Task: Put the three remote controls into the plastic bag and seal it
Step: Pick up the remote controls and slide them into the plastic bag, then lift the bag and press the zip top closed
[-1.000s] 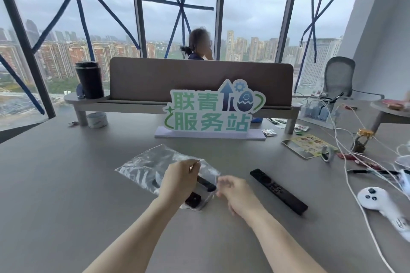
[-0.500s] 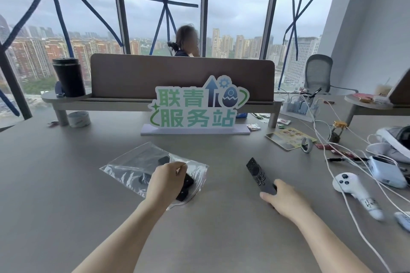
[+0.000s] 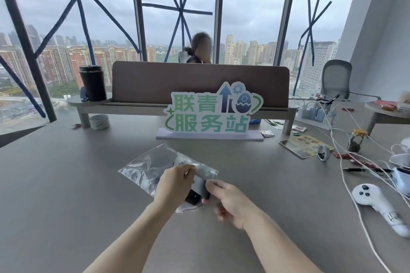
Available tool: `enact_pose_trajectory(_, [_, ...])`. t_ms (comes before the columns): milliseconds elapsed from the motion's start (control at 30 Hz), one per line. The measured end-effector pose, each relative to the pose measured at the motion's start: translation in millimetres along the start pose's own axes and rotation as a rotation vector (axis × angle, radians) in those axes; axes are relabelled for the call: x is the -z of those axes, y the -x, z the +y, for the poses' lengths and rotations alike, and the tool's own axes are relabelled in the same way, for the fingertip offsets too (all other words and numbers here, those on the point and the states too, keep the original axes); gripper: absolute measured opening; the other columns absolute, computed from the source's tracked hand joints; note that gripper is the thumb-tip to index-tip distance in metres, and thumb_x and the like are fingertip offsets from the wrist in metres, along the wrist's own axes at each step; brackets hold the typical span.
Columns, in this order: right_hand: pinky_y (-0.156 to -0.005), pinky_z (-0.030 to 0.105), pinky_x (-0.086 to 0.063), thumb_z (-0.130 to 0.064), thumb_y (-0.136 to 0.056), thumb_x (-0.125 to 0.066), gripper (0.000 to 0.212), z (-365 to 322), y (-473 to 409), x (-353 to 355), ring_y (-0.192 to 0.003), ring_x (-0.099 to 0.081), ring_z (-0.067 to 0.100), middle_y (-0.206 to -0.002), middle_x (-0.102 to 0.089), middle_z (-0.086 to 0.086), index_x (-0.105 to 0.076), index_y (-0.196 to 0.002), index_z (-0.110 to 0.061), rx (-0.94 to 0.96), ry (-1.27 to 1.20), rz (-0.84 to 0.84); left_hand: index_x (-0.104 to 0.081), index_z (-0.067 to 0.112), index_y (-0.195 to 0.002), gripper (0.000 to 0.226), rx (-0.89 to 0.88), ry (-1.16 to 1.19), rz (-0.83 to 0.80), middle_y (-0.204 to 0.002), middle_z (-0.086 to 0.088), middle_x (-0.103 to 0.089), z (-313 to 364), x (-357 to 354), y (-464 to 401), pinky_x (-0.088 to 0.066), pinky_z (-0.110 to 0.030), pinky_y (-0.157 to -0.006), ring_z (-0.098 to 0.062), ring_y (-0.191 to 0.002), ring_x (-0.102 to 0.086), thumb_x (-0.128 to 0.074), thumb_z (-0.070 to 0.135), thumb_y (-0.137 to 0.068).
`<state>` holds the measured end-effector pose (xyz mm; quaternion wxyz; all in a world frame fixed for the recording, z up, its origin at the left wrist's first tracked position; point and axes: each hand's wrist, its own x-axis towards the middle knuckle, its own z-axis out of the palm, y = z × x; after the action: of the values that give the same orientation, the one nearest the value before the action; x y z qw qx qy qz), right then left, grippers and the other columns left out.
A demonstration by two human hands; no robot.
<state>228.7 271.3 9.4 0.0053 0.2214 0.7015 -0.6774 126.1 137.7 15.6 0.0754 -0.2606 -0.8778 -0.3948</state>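
A clear plastic bag (image 3: 148, 166) lies on the grey table (image 3: 66, 184), its open mouth towards me. Dark remote shapes show through it. My left hand (image 3: 175, 184) pinches the upper edge of the mouth. My right hand (image 3: 230, 201), blurred, is at the mouth and grips a black remote control (image 3: 207, 193), whose end is between my two hands. Another black remote end (image 3: 194, 197) shows just inside the mouth under my left hand. How far in the held remote is, I cannot tell.
A green-lettered sign (image 3: 210, 115) stands behind the bag. To the right lie a white game controller (image 3: 375, 204), white cables (image 3: 346, 184), a pen (image 3: 366, 170) and a printed card (image 3: 304, 146). A tape roll (image 3: 99, 122) and a black tumbler (image 3: 92, 83) are far left. A person sits behind the divider (image 3: 199, 82).
My right hand picked the long black remote up from the table on the right and brought it left to the bag's mouth. My left hand stayed on the bag.
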Motion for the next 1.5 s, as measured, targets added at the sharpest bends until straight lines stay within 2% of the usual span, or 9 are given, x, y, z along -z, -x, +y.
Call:
enact_pose_trajectory(167, [-0.054,0.028,-0.042,-0.014,-0.090,-0.051,0.015,20,-21,11,-0.055,-0.052,0.014,-0.077,-0.069,0.000,-0.063,-0.097,-0.019,0.091,0.279,0.499,-0.072,0.022,-0.104,0.025,-0.006,0.018,-0.037,-0.097,0.000,-0.074,-9,10,8,-0.048,-0.029,-0.074,-0.019,-0.085,-0.063,-0.050,0.023,-0.092])
enact_pose_trajectory(333, [-0.068,0.030,-0.046,-0.039,-0.086,-0.058,0.046,14,-51,14,-0.076,-0.062,0.020,-0.104,-0.064,-0.004,-0.046,-0.130,-0.042,0.192,0.441,0.338,-0.059,0.034,-0.123,0.043,0.028,-0.110,-0.189,-0.115,0.006,-0.066,-19,2,17,-0.049,-0.029,-0.081,-0.019,-0.101,-0.061,-0.054,0.026,-0.081])
enact_pose_trajectory(433, [-0.076,0.027,-0.043,-0.032,-0.090,-0.058,0.038,5,-66,5,-0.098,-0.064,0.023,-0.111,-0.067,-0.004,-0.058,-0.127,-0.031,0.278,0.603,0.322,-0.040,0.043,-0.134,0.060,-0.001,-0.339,-0.300,-0.120,0.006,-0.057,-23,2,23,-0.045,-0.033,-0.079,-0.024,-0.108,-0.058,-0.052,0.029,-0.077])
enact_pose_trajectory(533, [-0.061,0.025,-0.042,-0.016,-0.091,-0.055,0.016,-4,-67,5,-0.078,-0.061,0.019,-0.074,-0.065,-0.013,-0.070,-0.096,-0.021,0.356,0.654,0.431,-0.031,0.043,-0.137,0.068,0.011,-0.425,-0.351,-0.118,-0.002,-0.052,-29,7,28,-0.044,-0.034,-0.071,-0.030,-0.102,-0.058,-0.049,0.023,-0.075])
enact_pose_trajectory(700, [-0.055,0.026,-0.046,-0.008,-0.081,-0.055,0.019,-24,-47,18,-0.053,-0.060,0.018,-0.061,-0.068,-0.002,-0.068,-0.072,-0.019,0.344,0.535,0.531,-0.047,0.038,-0.126,0.059,0.086,-0.444,-0.215,-0.127,-0.002,-0.056,-27,39,14,-0.050,-0.036,-0.079,-0.031,-0.104,-0.061,-0.044,0.011,-0.074])
enact_pose_trajectory(867, [-0.036,0.020,-0.042,0.001,-0.080,-0.055,0.023,-105,-6,31,-0.032,-0.050,0.011,-0.058,-0.070,0.011,-0.077,-0.078,-0.007,0.426,0.007,0.508,-0.066,0.014,-0.085,0.017,0.121,0.256,0.009,-0.082,-0.008,-0.069,26,105,-34,-0.059,-0.031,-0.050,-0.018,-0.047,-0.067,-0.058,-0.001,-0.080])
enact_pose_trajectory(967, [-0.037,0.021,-0.048,0.004,-0.083,-0.058,0.019,-162,29,35,-0.035,-0.056,0.010,-0.058,-0.072,0.008,-0.075,-0.086,-0.002,0.548,-0.192,0.406,-0.065,0.009,-0.072,0.015,0.053,0.536,0.079,-0.071,-0.010,-0.065,65,152,-53,-0.058,-0.023,-0.048,-0.012,-0.044,-0.064,-0.068,-0.005,-0.077])
enact_pose_trajectory(1267, [-0.039,0.023,-0.052,-0.007,-0.087,-0.066,0.014,-185,70,47,-0.041,-0.062,0.015,-0.066,-0.072,0.012,-0.073,-0.077,-0.001,0.577,-0.056,0.380,-0.074,0.011,-0.097,0.029,-0.057,0.596,-0.095,-0.088,0.001,-0.075,73,164,-50,-0.052,-0.011,-0.071,-0.008,-0.081,-0.069,-0.080,0.012,-0.069])
enact_pose_trajectory(1500, [-0.030,0.016,-0.025,-0.012,-0.085,-0.068,0.020,-171,85,59,-0.029,-0.033,0.009,-0.048,-0.051,0.004,-0.076,-0.072,0.001,0.611,0.091,0.500,-0.072,0.014,-0.072,0.009,0.008,0.491,0.077,-0.060,-0.003,-0.065,61,139,-33,-0.049,-0.016,-0.043,-0.003,-0.041,-0.055,-0.074,0.005,-0.075])
